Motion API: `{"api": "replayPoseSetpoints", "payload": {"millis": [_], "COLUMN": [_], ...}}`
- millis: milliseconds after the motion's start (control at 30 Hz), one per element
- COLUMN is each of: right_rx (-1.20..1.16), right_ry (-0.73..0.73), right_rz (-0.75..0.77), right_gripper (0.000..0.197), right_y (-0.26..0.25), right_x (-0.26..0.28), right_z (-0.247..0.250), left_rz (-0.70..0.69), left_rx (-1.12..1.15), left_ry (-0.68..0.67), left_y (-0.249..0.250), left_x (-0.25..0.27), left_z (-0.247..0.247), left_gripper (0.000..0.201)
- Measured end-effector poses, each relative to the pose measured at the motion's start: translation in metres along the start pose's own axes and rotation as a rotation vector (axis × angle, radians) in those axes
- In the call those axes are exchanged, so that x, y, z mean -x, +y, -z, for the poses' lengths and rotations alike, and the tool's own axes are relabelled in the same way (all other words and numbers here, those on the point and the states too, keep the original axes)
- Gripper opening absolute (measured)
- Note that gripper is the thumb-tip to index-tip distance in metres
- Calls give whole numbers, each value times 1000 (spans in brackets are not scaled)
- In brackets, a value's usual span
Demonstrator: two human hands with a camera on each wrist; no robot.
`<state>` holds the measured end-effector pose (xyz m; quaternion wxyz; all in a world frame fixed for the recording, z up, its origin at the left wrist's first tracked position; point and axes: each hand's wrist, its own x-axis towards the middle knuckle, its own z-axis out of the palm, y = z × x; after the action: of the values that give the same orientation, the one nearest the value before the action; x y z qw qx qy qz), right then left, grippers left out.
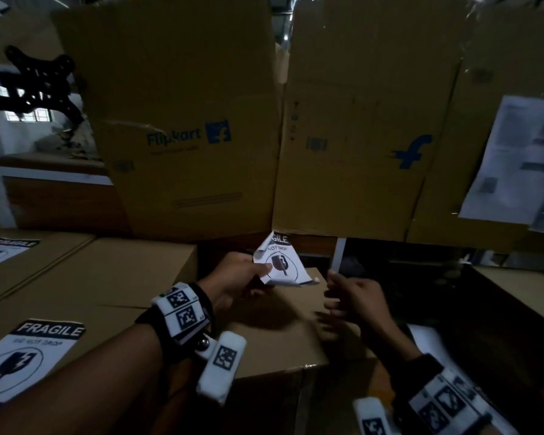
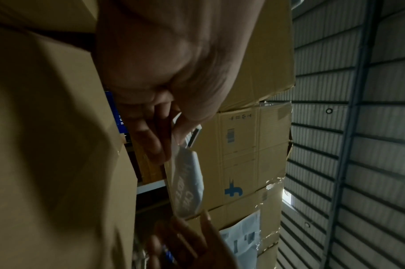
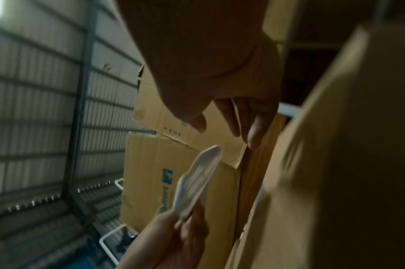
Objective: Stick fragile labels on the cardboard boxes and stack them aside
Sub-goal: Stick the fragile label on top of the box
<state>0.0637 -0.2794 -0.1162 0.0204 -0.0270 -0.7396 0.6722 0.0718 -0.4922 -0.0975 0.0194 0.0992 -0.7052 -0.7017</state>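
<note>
While the left hand (image 1: 233,277) is pinching a curled fragile label (image 1: 278,262) between thumb and fingers (image 2: 150,142) above an unlabelled box (image 1: 283,334), the right hand (image 1: 352,296) is hovering just beside it, fingers loosely spread and holding nothing. To the left, two labelled boxes (image 1: 85,312) are lying flat, the nearer one showing its sticker (image 1: 22,356). Behind, large printed cartons (image 1: 186,120) are standing upright.

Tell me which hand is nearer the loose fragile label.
Left. The left hand pinches the fragile label at its edge; the right hand hovers open just beside it, not touching.
</note>
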Motion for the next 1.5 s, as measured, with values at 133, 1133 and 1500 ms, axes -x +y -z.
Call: {"api": "replayPoseSetpoints", "payload": {"millis": [133,1133,1500], "right_rx": [119,564,793], "right_ry": [-197,-640,-627], "right_rz": [35,267,323], "right_gripper": [19,45,44], "right_y": [-12,9,7], "right_x": [-18,-43,-45], "right_z": [2,-4,-11], "left_rz": [53,164,147], "left_rx": [-64,-367,-521], "left_ry": [-139,-234,-200], "left_y": [-7,-10,-23], "left_x": [4,46,27], "left_z": [-8,-25,-21], "left_gripper": [10,23,69]}}
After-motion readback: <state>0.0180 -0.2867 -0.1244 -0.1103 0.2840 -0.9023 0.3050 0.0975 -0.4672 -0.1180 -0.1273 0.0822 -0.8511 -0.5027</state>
